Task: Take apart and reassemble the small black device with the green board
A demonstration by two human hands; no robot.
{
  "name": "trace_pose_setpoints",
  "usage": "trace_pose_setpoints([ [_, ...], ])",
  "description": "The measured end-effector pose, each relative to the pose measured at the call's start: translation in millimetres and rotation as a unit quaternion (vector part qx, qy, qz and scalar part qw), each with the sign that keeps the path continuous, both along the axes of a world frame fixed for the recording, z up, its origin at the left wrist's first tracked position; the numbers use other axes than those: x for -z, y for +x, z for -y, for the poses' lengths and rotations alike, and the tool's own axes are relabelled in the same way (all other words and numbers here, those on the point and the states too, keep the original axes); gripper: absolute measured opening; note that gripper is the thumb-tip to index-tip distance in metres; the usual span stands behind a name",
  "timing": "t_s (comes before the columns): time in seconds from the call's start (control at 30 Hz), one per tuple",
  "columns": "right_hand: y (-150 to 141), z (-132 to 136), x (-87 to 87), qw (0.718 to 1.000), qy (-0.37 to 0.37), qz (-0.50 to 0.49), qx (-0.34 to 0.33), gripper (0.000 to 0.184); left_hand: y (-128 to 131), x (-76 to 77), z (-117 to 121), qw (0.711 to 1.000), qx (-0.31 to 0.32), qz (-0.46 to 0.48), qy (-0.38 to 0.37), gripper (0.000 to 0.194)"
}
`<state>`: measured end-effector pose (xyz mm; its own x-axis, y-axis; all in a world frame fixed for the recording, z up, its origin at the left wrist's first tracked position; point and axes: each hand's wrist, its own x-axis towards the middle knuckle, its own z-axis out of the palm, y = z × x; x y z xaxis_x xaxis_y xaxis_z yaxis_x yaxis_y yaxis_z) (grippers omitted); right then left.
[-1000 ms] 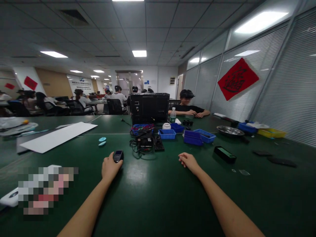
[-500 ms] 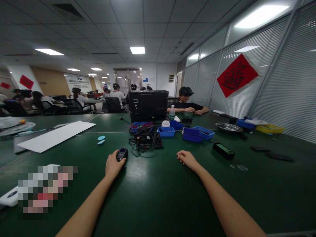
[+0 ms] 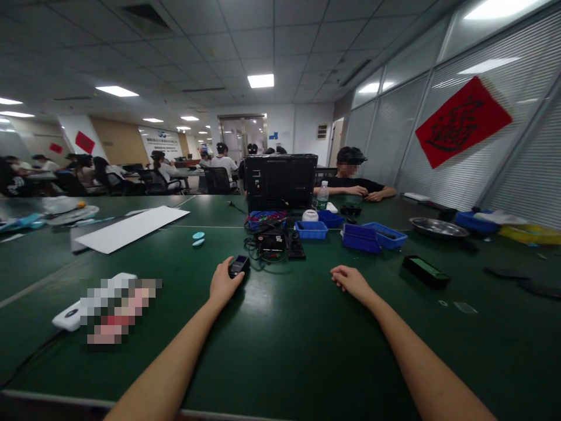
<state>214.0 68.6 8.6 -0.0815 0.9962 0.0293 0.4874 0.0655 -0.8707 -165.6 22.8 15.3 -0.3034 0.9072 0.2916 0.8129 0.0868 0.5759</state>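
Observation:
My left hand (image 3: 224, 282) is wrapped round a small black device with a little screen (image 3: 239, 266), low over or on the green table (image 3: 280, 351). Its thumb and fingers press on the sides, and the screen faces up. To the right, my right hand (image 3: 353, 283) rests on the tabletop with its fingers curled together, and nothing shows in them. Beyond the left hand lies a small light-blue two-piece item (image 3: 198, 239). A tangle of black cables and a black box (image 3: 270, 241) sits ahead, between the two hands.
A black monitor-like case (image 3: 283, 181) stands behind a baseball (image 3: 311, 216) and blue bins (image 3: 312, 231). On the right are a black open box (image 3: 425, 272) and a metal bowl (image 3: 438, 228). A white power strip (image 3: 68, 316) lies left. A person (image 3: 350, 175) sits across the table.
My left hand has carried the black device rightward, closer to the cable tangle. My right hand stays in about the same place. The view has turned left, shifting everything rightward.

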Motion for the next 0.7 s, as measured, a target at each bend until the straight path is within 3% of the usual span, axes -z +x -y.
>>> trace_pose_setpoints([
  [0.33, 1.5, -0.9, 1.5, 1.000, 0.001, 0.008, -0.005, 0.013, 2.4, -6.0, 2.6, 0.998, -0.010, 0.058, -0.021, 0.050],
  [0.7, 4.5, -5.9, 8.6, 1.000, 0.007, 0.011, -0.013, 0.015, -2.8, -1.1, -0.9, 0.999, -0.025, 0.015, -0.013, 0.044],
])
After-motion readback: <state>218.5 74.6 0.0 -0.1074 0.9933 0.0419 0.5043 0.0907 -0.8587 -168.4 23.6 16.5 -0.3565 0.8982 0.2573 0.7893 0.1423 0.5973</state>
